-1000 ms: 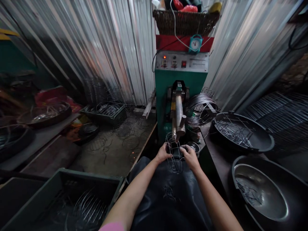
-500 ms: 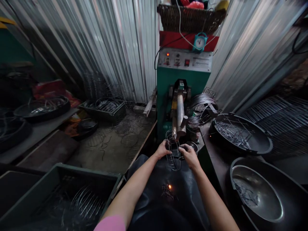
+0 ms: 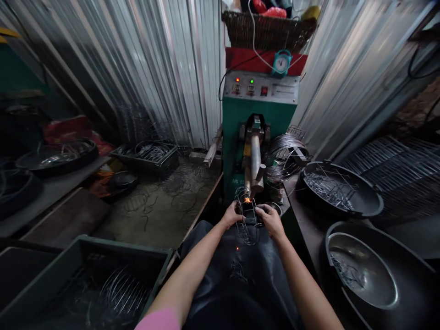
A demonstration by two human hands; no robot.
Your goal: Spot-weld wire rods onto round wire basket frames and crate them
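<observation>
My left hand (image 3: 233, 214) is closed on the left side of a round wire frame (image 3: 248, 236), which hangs upright before me. The fingers of my right hand (image 3: 270, 219) pinch its right side. Orange sparks (image 3: 247, 200) burst where the frame's upper part meets the electrode tips of a green spot welder (image 3: 233, 119). The welder's thick metal arm (image 3: 255, 160) points toward me just above both hands. Whether my right fingers also hold a separate short wire cannot be made out.
Short wire bits (image 3: 238, 270) lie on my dark apron. At right stand a black pan (image 3: 373, 201) of wire pieces and a larger pan with a metal bowl (image 3: 378, 279). A green crate (image 3: 85, 240) with wire rings is at lower left. Coiled wire (image 3: 287, 151) hangs beside the welder.
Sparks have appeared at the electrode tips, and a green light has come on beside the red one. The bright glow on my apron has shrunk to a small red dot. Both hands stay nearly still.
</observation>
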